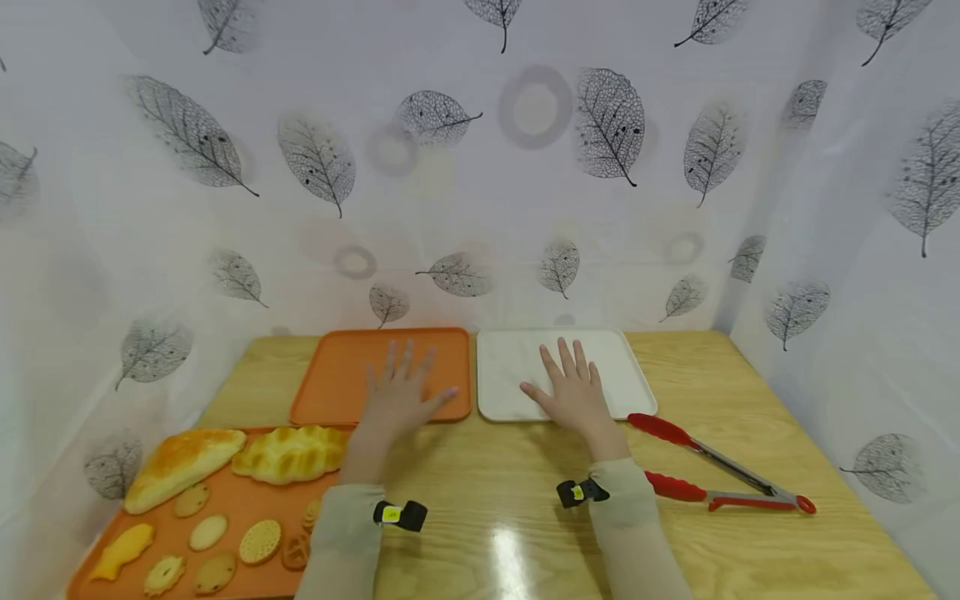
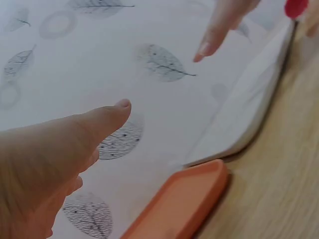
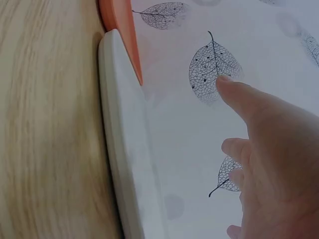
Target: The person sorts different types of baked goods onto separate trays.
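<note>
My left hand (image 1: 397,398), fingers spread, is over the near part of an orange tray (image 1: 330,375) in the head view. To its right my right hand (image 1: 576,398) is spread in the same way over a white tray (image 1: 502,383). Neither hand holds anything. In the left wrist view the left thumb (image 2: 107,119) stretches out above the corner of the orange tray. The right thumb (image 3: 244,97) points across the white tray's edge (image 3: 117,124) in the right wrist view.
Tongs with red grips (image 1: 678,487) lie spread on the wooden table (image 1: 465,483) at the right. At the front left, a larger orange tray (image 1: 247,500) bears a bread loaf (image 1: 183,467), a twisted bread (image 1: 288,456) and several cookies (image 1: 260,542). A leaf-patterned curtain (image 1: 450,200) surrounds the table.
</note>
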A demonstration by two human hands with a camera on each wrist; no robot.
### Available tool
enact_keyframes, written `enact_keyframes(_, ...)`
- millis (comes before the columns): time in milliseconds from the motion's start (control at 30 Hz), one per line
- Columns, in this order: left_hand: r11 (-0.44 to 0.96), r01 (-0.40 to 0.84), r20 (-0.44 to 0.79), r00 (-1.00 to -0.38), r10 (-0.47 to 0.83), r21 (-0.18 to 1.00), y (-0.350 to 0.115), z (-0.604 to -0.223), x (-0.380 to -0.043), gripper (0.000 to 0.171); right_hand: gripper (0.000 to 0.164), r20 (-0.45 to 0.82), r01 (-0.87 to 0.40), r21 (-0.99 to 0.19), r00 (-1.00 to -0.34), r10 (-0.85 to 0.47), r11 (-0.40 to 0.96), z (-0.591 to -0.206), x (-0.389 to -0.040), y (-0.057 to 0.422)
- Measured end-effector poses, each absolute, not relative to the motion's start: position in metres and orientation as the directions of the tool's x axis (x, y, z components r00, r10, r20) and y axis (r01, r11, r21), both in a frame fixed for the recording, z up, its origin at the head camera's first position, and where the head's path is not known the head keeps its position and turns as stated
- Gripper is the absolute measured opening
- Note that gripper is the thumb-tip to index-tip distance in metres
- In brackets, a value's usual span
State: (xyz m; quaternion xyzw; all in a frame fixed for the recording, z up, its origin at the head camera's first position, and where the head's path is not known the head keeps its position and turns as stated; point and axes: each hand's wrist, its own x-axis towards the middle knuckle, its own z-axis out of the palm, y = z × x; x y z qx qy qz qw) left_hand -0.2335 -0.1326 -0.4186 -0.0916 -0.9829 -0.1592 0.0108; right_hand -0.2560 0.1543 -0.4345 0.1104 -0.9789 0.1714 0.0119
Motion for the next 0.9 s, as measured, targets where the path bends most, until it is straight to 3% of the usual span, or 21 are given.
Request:
enact_keyframes(267, 0.933, 0.152, 0.094, -0.987, 0.128, 0.326, -0.167, -0.403, -0.221, 0.088, 0.082, 0.108, -0.302, -0.307, -0.953, -0.283, 0.902, -0.419, -0.247, 0.137)
enact_keyframes(500, 0.966, 0.122, 0.124, -0.988, 0.095, 0.227, -0.209, -0.387, -0.195, 0.09, 0.082, 0.169, -0.412, -0.246, -0.909, -0.38, 0.877, -0.41, -0.232, 0.108)
enact_keyframes(700, 0.975, 0.118, 0.151, -0.984, 0.09, 0.189, -0.25, -0.374, -0.17, 0.09, 0.082, 0.207, -0.524, -0.169, -0.847, -0.49, 0.835, -0.406, -0.215, 0.078)
enact_keyframes(900, 0.984, 0.065, 0.142, -0.989, 0.042, 0.164, -0.296, -0.376, -0.144, 0.092, 0.084, 0.155, -0.657, -0.113, -0.752, -0.64, 0.745, -0.411, -0.191, 0.044)
